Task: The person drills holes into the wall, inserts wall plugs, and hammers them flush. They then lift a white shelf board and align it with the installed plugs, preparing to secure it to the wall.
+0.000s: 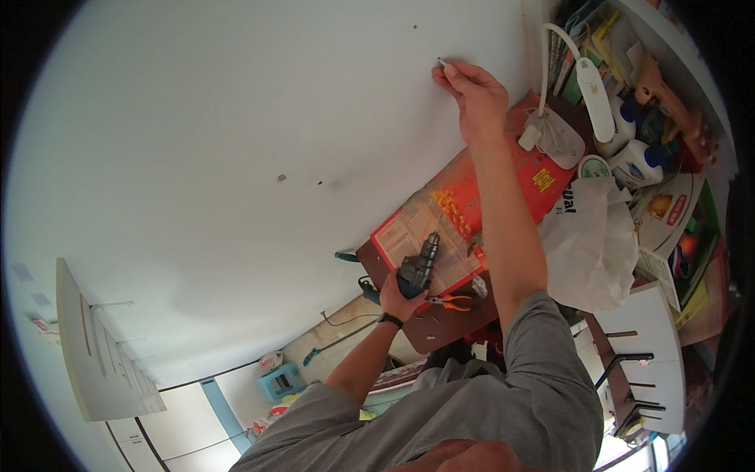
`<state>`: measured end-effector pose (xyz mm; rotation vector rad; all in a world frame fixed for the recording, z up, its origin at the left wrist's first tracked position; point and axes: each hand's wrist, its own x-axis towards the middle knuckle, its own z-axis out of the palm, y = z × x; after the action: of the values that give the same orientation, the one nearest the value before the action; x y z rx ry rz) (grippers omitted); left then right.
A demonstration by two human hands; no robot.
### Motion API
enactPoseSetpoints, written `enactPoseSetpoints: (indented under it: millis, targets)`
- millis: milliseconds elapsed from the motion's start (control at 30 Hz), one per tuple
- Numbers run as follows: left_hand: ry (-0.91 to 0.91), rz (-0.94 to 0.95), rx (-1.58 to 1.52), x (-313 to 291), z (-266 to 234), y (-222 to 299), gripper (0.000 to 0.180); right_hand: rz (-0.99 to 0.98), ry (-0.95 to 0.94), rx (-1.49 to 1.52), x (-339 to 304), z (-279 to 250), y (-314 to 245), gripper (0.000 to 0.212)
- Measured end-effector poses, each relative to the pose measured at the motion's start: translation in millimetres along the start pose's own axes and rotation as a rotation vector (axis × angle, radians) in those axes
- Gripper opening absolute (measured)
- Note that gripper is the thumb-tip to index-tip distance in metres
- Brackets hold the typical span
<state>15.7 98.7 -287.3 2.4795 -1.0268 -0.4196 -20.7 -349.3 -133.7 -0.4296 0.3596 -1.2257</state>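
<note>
My right hand [476, 90] is raised close to the white wall [197, 118], thumb and fingers pinching a small, pale, pin-like piece [443, 62]. Its exact kind is too small to make out. Lower down, my left hand [399, 297] is wrapped round a dark cordless drill [419, 267], chuck tilted up and to the right. Behind the drill lies a red package [503, 169] with a clear window, yellow bits [450, 206] showing on it. Orange-handled pliers [452, 302] lie beside my left hand. Small dark holes or marks [415, 27] dot the wall.
A brown table [432, 334] stands under the package. At the right are a white lamp [594, 98], bottles [635, 164], a white plastic bag [591, 244] and crowded shelves. A white shelf unit [98, 346] juts from the wall at left, near a blue box [279, 383].
</note>
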Motion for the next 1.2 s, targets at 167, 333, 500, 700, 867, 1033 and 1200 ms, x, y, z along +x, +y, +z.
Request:
enactPoseSetpoints:
  millis: [167, 333, 500, 700, 867, 1033, 1200]
  targets:
    - [0.003, -0.008, 0.011, 0, -1, 2, 0.090, 0.027, 0.028, -0.031, 0, 4, -3, 0.014]
    - [0.002, -0.011, 0.006, 0, -3, 6, 0.089, 0.039, 0.042, -0.003, 2, 6, -5, 0.013]
    - [-0.008, 0.005, 0.005, 0, -4, 8, 0.088, 0.048, 0.076, -0.005, 4, 7, -8, 0.012]
    - [0.003, 0.028, 0.010, -2, 1, -1, 0.088, 0.080, 0.079, -0.041, 3, 14, -15, 0.014]
    - [0.013, 0.013, 0.017, -3, -1, 2, 0.088, 0.156, 0.053, -0.033, 1, 12, -21, 0.019]
    - [0.023, 0.023, 0.007, -5, -1, -2, 0.088, 0.160, 0.033, -0.024, -6, 13, -21, 0.021]
    - [0.013, 0.036, 0.012, 2, -6, 7, 0.086, 0.061, 0.084, -0.001, -21, -6, -20, 0.022]
